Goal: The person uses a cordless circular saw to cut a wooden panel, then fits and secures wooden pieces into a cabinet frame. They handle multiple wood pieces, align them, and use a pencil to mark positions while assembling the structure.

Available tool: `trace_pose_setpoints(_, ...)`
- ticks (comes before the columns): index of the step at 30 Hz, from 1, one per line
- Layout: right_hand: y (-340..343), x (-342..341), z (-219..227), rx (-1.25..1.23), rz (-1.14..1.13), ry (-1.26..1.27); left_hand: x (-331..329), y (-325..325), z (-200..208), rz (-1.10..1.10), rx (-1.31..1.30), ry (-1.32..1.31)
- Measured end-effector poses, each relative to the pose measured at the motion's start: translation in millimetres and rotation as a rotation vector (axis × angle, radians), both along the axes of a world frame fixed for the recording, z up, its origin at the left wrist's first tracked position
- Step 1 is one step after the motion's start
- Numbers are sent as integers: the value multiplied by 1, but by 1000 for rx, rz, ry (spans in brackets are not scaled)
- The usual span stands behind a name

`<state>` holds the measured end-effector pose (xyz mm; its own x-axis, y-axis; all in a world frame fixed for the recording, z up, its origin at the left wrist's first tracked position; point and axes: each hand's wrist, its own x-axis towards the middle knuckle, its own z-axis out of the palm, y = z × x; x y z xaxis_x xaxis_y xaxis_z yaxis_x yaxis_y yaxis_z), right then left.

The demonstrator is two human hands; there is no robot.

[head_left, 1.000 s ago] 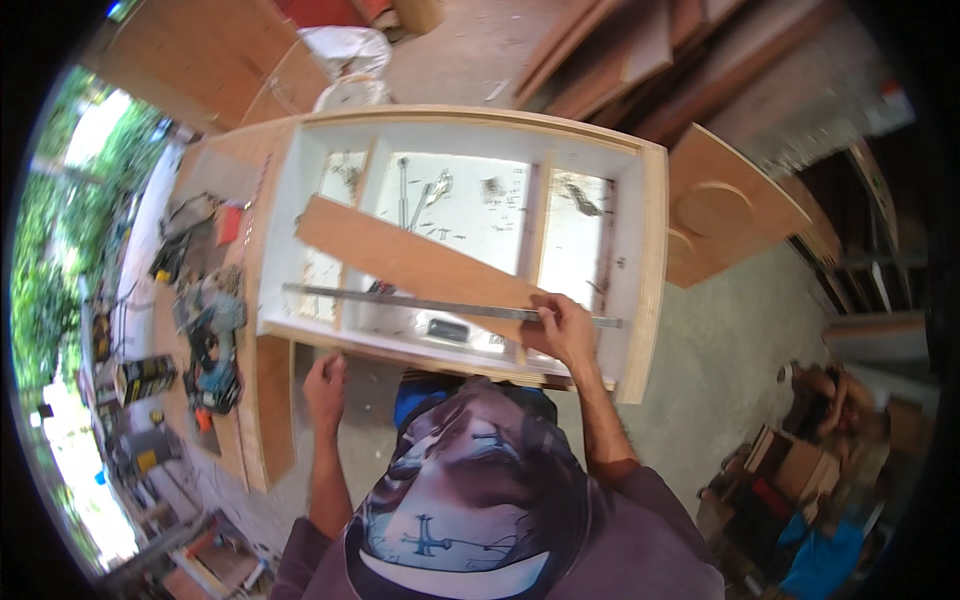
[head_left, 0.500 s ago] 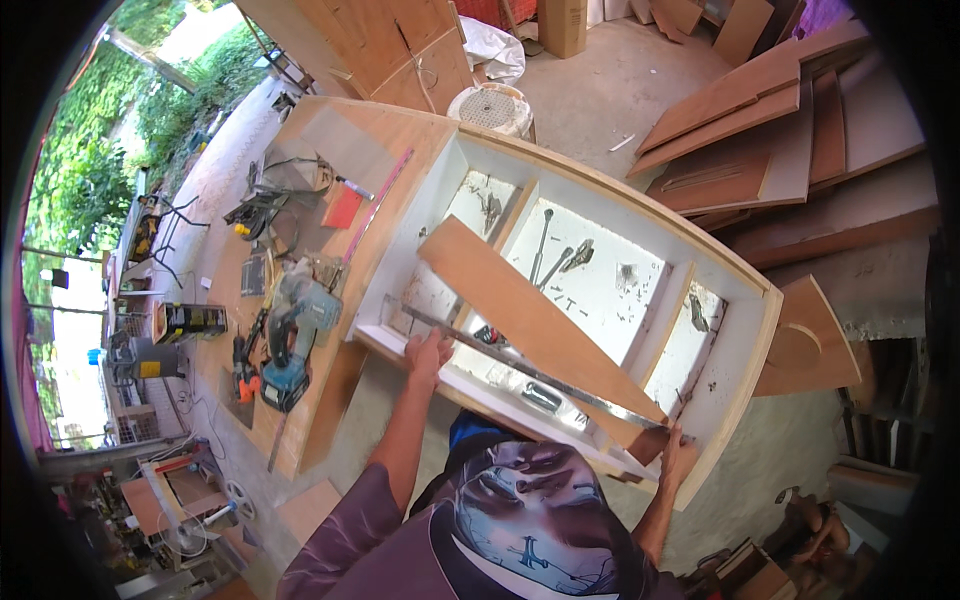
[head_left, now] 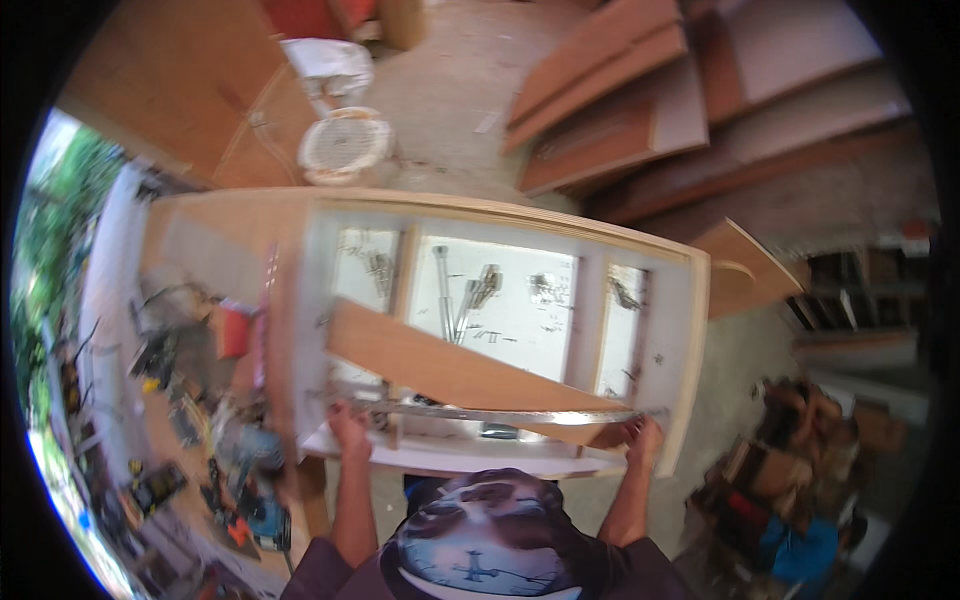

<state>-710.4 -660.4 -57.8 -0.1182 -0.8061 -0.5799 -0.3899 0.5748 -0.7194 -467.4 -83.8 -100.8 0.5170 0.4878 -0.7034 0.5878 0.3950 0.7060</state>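
A long, thin metal strip [head_left: 520,414], like a straightedge, spans the near side of a shallow white-lined wooden cabinet frame [head_left: 470,207]. My left hand [head_left: 350,432] grips its left end, and my right hand [head_left: 643,438] closes round the other end. Just beyond the strip, a tapering brown wooden board [head_left: 450,366] lies slantwise over the frame's compartments, its right end near my right hand. Inside the frame, dark rod-like metal pieces [head_left: 443,285] and small scattered bits rest on the white panel. Motion blur softens the fingers.
Left of the frame, a wooden bench carries a teal cordless power tool [head_left: 268,522], a red piece [head_left: 232,332] and other tools. A round white bucket or stool [head_left: 347,148] stands behind. Stacked boards [head_left: 620,125] lean at the far right; scrap wood [head_left: 780,480] is piled at the right.
My view has turned to the right, so the frame now lies nearly level across it. Both hands still hold the strip, which now looks almost horizontal.
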Motion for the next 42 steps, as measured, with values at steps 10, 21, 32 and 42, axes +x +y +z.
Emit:
trace_pose_setpoints(10,2,94,21,-635,1186,348,59,-15,19,-194,161,54)
trace_pose_setpoints(21,21,121,54,-658,1745,288,66,-59,82,-1722,1284,-509)
trace_pose_setpoints(32,-71,251,113,-1252,1743,105,212,-87,137,-1802,1219,-1003)
trace_pose_setpoints(42,-107,382,82,-1394,1405,49,394,-166,127,-1457,813,-881)
